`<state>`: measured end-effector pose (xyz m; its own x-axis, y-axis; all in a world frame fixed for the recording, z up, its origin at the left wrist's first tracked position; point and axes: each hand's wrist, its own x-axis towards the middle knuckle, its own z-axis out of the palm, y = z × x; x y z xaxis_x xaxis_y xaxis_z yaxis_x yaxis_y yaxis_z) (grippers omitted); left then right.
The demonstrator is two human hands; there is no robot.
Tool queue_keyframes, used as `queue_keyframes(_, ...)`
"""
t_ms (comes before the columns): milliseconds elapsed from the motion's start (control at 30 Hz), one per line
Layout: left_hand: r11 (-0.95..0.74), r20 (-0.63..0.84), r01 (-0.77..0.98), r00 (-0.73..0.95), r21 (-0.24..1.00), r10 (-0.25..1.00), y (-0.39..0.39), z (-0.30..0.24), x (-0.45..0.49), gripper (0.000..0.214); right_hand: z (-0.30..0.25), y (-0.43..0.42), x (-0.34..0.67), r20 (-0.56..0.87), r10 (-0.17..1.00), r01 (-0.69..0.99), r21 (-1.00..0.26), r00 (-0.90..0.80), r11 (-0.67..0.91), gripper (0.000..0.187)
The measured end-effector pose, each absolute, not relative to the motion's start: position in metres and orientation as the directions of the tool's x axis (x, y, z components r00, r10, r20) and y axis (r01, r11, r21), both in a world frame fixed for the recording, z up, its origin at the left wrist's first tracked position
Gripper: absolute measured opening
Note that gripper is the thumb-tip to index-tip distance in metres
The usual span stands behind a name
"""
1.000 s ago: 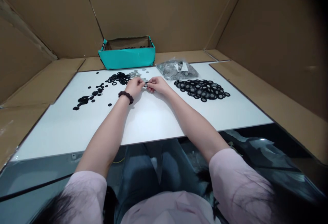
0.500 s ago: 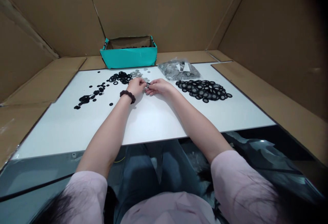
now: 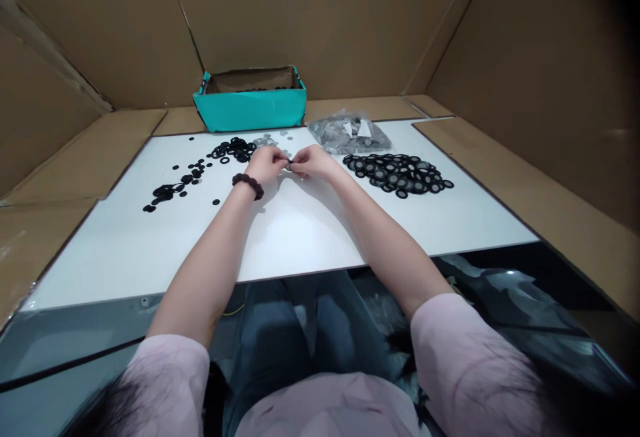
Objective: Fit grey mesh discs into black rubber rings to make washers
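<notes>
My left hand [image 3: 267, 164] and my right hand [image 3: 316, 162] meet above the middle of the white tabletop. Between their pinched fingertips is a small dark ring [image 3: 289, 166] with some grey showing; the fingers cover most of it. Just left of my left hand lies a heap of black rings [image 3: 233, 149]. Thin grey discs [image 3: 265, 140] are scattered behind my fingers. Right of my right hand is a large pile of black rings with grey centres [image 3: 400, 175].
Small black discs [image 3: 167, 192] trail across the left of the white tabletop [image 3: 300, 244]. At the back stands a teal box [image 3: 253, 111] with dark pieces inside. Beside it lies a clear bag of grey discs [image 3: 330, 136]. Cardboard walls [image 3: 320, 30] enclose the table.
My right hand has turned, and its fingers, looser before, have closed into a pinch against the small piece. Both hands stay in nearly the same place.
</notes>
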<state>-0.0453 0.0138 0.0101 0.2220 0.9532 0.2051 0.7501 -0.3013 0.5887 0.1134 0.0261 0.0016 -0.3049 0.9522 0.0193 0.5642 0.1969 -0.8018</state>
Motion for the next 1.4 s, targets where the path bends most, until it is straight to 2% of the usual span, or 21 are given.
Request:
queue_keyframes(100,-0.295,0.206,0.731,0.213,0.615,0.955,0.015,0.010,-0.045,0.025,0.002,0.027,0.112,0.015,0.962,0.500,-0.852,-0.271,0.154,0.006)
queue_keyframes(233,-0.279,0.204,0.746,0.194,0.605,0.960,0.013,0.010,-0.044,0.017,0.002,0.026,0.111,-0.009,0.957,0.429,-0.895,-0.290,0.121,0.013)
queue_keyframes(500,-0.349,0.212,0.791,0.279,0.503,0.937,0.008,0.015,-0.043,0.009,0.003,0.021,0.113,-0.007,0.949,0.438,-0.888,-0.314,0.138,0.017)
queue_keyframes(633,-0.409,0.258,0.779,0.322,0.474,0.911,0.011,0.017,-0.047,0.010,0.007,0.022,0.115,0.023,0.948,0.375,-0.915,-0.316,0.147,0.015)
queue_keyframes(767,-0.427,0.282,0.739,0.323,0.521,0.903,0.013,0.016,-0.049,0.008,0.011,0.024,0.119,0.068,0.955,0.366,-0.914,-0.288,0.176,0.014)
queue_keyframes(900,-0.365,0.235,0.704,0.279,0.610,0.931,0.014,0.012,-0.047,0.005,0.007,0.025,0.119,0.086,0.966,0.345,-0.923,-0.242,0.169,0.013)
queue_keyframes(1033,-0.196,0.123,0.646,0.157,0.737,0.980,0.018,0.002,-0.047,0.015,0.001,0.023,0.110,0.036,0.983,0.231,-0.970,-0.179,0.078,0.019)
queue_keyframes(1133,-0.137,0.119,0.581,0.069,0.803,0.991,0.022,-0.002,-0.045,0.017,0.003,0.018,0.104,-0.066,0.981,0.063,-0.996,-0.182,-0.055,0.021)
queue_keyframes(1233,-0.148,0.167,0.605,0.025,0.782,0.986,0.022,-0.001,-0.042,0.017,0.009,0.011,0.101,-0.185,0.957,-0.046,-0.979,-0.222,-0.200,0.023)
queue_keyframes(1400,-0.191,0.201,0.687,0.067,0.702,0.977,0.016,0.005,-0.040,0.014,0.014,0.006,0.101,-0.255,0.927,-0.007,-0.964,-0.276,-0.267,0.023)
